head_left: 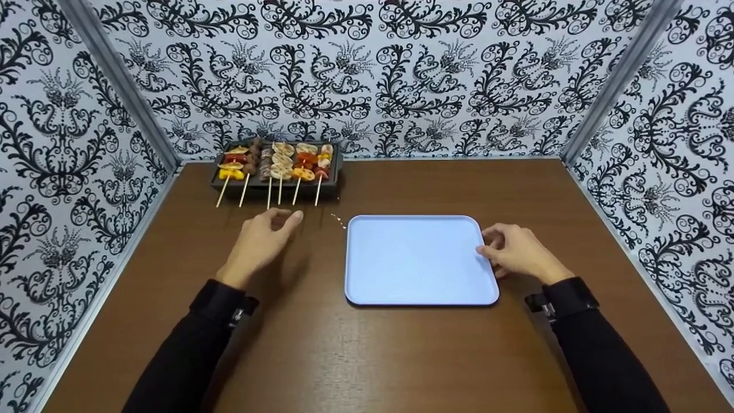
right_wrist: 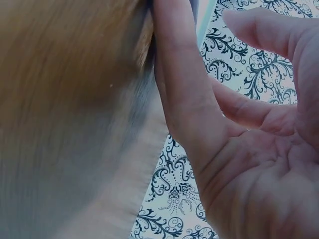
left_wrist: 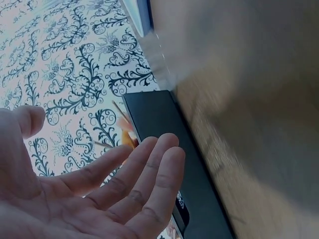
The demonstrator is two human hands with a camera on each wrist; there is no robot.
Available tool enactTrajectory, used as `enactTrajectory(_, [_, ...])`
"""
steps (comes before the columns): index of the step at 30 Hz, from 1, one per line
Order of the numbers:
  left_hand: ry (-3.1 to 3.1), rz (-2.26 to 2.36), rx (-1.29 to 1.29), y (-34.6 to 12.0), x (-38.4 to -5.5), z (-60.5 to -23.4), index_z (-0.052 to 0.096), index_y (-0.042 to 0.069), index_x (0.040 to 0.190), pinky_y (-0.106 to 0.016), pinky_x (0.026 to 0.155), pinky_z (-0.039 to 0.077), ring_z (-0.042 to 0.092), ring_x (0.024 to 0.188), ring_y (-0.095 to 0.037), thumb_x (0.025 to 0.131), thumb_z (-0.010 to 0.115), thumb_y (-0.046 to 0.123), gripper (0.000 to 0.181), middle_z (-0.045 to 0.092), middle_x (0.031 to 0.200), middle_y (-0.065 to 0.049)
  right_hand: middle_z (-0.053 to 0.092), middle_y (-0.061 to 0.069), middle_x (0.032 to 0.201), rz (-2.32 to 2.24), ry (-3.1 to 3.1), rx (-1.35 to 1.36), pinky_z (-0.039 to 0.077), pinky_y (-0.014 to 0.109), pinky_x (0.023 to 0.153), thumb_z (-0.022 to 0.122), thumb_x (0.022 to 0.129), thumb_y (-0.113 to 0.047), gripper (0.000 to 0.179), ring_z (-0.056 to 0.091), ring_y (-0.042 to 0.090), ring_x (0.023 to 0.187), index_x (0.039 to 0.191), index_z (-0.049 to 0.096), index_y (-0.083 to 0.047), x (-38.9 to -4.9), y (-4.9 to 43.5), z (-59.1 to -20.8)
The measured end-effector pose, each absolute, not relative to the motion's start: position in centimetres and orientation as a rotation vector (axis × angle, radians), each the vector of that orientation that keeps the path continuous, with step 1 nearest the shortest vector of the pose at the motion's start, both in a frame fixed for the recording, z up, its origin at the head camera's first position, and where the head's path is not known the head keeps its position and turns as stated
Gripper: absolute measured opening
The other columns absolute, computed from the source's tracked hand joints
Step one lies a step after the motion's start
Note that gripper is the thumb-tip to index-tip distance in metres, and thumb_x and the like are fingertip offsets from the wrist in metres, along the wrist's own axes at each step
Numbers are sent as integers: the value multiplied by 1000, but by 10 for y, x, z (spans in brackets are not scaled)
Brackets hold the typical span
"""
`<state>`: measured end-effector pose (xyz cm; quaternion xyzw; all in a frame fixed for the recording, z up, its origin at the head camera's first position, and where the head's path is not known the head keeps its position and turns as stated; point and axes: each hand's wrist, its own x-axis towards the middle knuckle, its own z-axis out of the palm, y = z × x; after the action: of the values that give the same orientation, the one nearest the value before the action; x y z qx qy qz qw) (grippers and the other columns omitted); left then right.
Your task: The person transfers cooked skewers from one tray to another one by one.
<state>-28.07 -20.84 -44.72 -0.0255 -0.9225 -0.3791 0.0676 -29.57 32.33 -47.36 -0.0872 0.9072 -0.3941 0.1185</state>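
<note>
A pale blue rectangular tray (head_left: pixel 421 261) lies on the brown table. At its right edge is my right hand (head_left: pixel 519 252), its thumb overlapping the rim in the head view. In the right wrist view the fingers (right_wrist: pixel 182 64) extend along the tray's edge, while the thumb stands apart from it. My left hand (head_left: pixel 264 244) is over the table left of the tray, just in front of several food skewers (head_left: pixel 281 166). These lie across a black grill pan (head_left: pixel 338 163), sticks toward me. Nothing is between the left hand's loosely bent fingers (left_wrist: pixel 164 184).
Black-and-white patterned walls (head_left: pixel 367 74) enclose the table (head_left: pixel 321 355) at the back and both sides. The grill pan stands close to the back wall, at the left. Small bright specks (head_left: pixel 338 219) show on the table by the tray's far left corner.
</note>
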Motion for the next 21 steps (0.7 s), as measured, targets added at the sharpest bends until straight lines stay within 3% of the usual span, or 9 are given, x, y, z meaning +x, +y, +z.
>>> enactTrajectory(21, [-2778,-1223,-41,-177,-297,-457,48,4,145,-47,95,51,66,113,-30,93,53,72,86,70,123,-14,65,18,93,-1126,2646,-251,60,39,57,77,91,-17,57,70,27,70,139,51,1,-295,323,-476])
